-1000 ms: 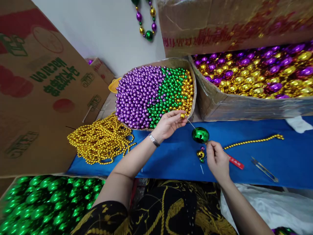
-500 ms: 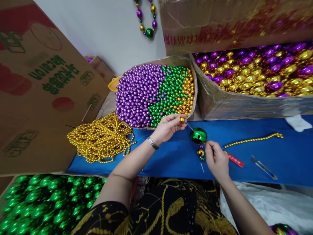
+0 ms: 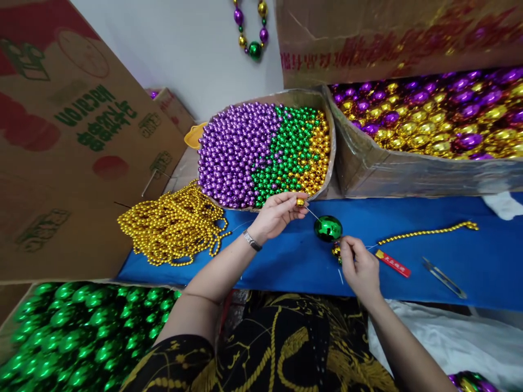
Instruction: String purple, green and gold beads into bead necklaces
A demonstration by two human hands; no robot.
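Observation:
A small gold bead (image 3: 300,202) is pinched between the thumb and fingertips of my left hand (image 3: 278,213). A thin straight needle (image 3: 312,212) runs from that bead to a large shiny green bead (image 3: 328,228). Beside the green bead, the thumb and finger of my right hand (image 3: 362,268) are closed on the needle's other end, which they mostly hide. Just below lie a few small beads (image 3: 335,250), partly covered by the right hand. From behind this hand, a thin thread leads towards a gold bead strand (image 3: 427,232) on the blue cloth.
A box of small purple, green and gold beads (image 3: 239,158) stands ahead. Behind right is a carton of purple and gold beads (image 3: 425,129). Gold strands (image 3: 174,226) lie left, above large green beads (image 3: 87,332). A red-labelled strip (image 3: 394,264) and thread snips (image 3: 444,278) lie right.
The green bead and needle have shifted slightly left and down with my right hand. The small beads below are now more hidden by it. The whole view has shifted a little.

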